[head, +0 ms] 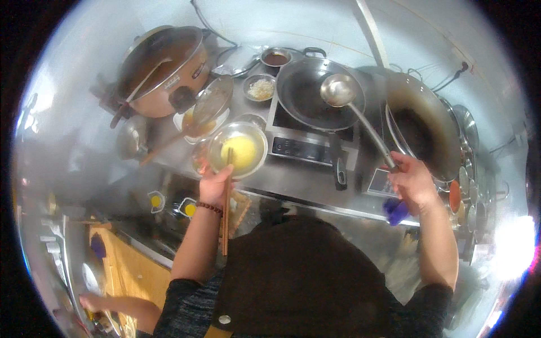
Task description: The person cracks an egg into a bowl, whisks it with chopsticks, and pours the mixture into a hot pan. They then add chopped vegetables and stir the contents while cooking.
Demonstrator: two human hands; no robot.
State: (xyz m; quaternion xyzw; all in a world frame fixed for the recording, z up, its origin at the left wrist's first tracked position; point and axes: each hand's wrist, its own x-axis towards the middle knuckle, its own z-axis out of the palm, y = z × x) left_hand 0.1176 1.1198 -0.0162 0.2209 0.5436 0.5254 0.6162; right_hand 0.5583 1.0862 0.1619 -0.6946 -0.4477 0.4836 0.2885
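With my left hand (214, 186) I grip the near rim of a metal bowl (263, 154) holding yellow liquid that looks like beaten egg. A pair of wooden chopsticks (227, 211) leans in the bowl, its shafts running past my thumb. My right hand (410, 179) is closed around the handle of a steel ladle (338, 91). The ladle's round head is over a dark frying pan (296, 95), which sits on an induction cooker (302, 150). The pan's handle points toward me.
A large pot (169, 88) stands back left, near a strainer (215, 99) with a wooden handle. A small bowl of chopped white food (260, 88) and a bowl of dark sauce (275, 58) stand behind. At right are a large wok (427, 126) and several containers. Another person's arm (122, 306) shows lower left.
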